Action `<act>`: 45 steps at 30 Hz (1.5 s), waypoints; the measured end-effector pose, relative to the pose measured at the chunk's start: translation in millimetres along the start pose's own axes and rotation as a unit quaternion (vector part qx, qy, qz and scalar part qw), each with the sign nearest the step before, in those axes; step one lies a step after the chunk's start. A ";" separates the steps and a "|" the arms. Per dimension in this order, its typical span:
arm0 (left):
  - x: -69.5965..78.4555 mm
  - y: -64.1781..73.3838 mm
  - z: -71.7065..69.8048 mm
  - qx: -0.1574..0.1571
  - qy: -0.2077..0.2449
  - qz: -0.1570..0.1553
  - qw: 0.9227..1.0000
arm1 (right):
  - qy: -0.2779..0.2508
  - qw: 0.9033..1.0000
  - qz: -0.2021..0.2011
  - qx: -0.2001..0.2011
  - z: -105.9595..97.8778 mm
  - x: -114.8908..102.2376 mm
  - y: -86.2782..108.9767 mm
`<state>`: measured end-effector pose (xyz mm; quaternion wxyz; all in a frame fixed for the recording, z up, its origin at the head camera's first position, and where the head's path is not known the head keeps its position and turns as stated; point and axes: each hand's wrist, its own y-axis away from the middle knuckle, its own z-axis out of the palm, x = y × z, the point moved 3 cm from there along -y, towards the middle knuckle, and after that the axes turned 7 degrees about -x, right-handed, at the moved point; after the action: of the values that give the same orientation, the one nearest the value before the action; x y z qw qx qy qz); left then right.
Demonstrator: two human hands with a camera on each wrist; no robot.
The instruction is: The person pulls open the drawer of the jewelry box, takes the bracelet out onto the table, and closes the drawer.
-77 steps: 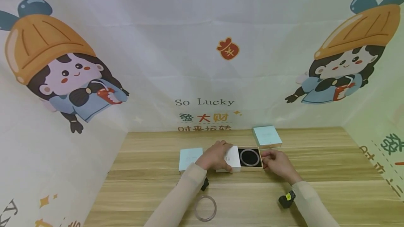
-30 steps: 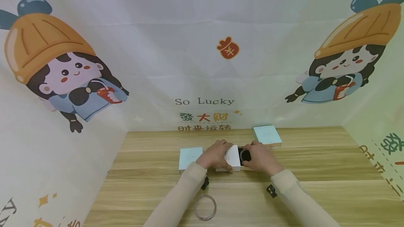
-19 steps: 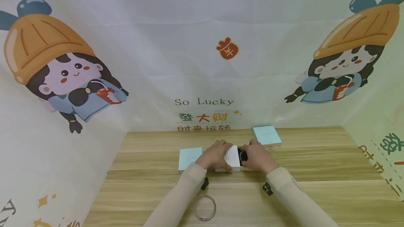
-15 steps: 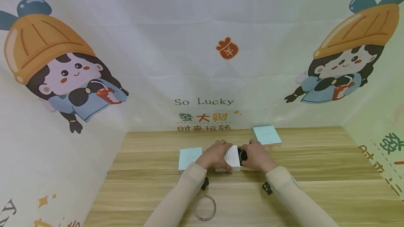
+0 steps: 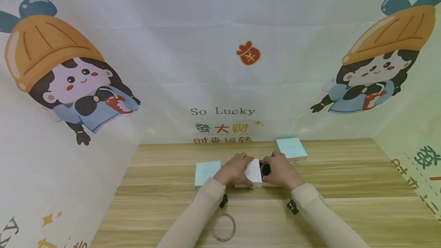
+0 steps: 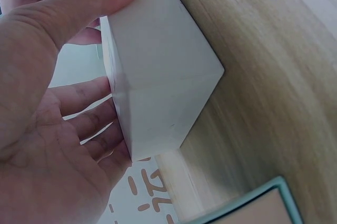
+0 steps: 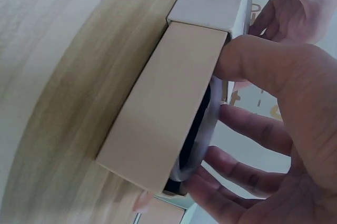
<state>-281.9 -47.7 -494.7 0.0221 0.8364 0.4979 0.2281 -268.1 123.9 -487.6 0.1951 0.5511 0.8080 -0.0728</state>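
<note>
A white box sleeve [image 5: 254, 173] lies mid-table, and my left hand [image 5: 237, 171] grips it with the thumb on its near side and fingers on the far side. From its right end sticks a drawer [image 7: 163, 98] with tan sides and a black lining. My right hand [image 5: 280, 171] is over this drawer, pinching a pale translucent bangle [image 7: 211, 121] between thumb and fingers. In the right wrist view the bangle tilts up above the drawer's edge. A second bangle [image 5: 224, 239] lies flat on the table near my left forearm.
A light blue box [image 5: 206, 171] sits left of the white sleeve, partly behind my left wrist. Another light blue box [image 5: 291, 147] stands at the back right, close beyond my right hand. Printed cloth walls [image 5: 293, 87] enclose the wooden table [image 5: 155, 202].
My right hand has moved left from the drawer's right end onto the bangle inside and now pinches it. My left hand keeps its grip on the sleeve.
</note>
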 end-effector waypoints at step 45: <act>0.0 1.8 0.9 0.006 0.006 -0.001 1.000 | -0.041 0.988 -0.146 0.000 20.2 -31.4 76.6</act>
<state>-280.1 -48.4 -495.0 0.0143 0.8348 0.4998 0.2306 -183.1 119.4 -486.1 0.2153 0.4235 0.8712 -0.1236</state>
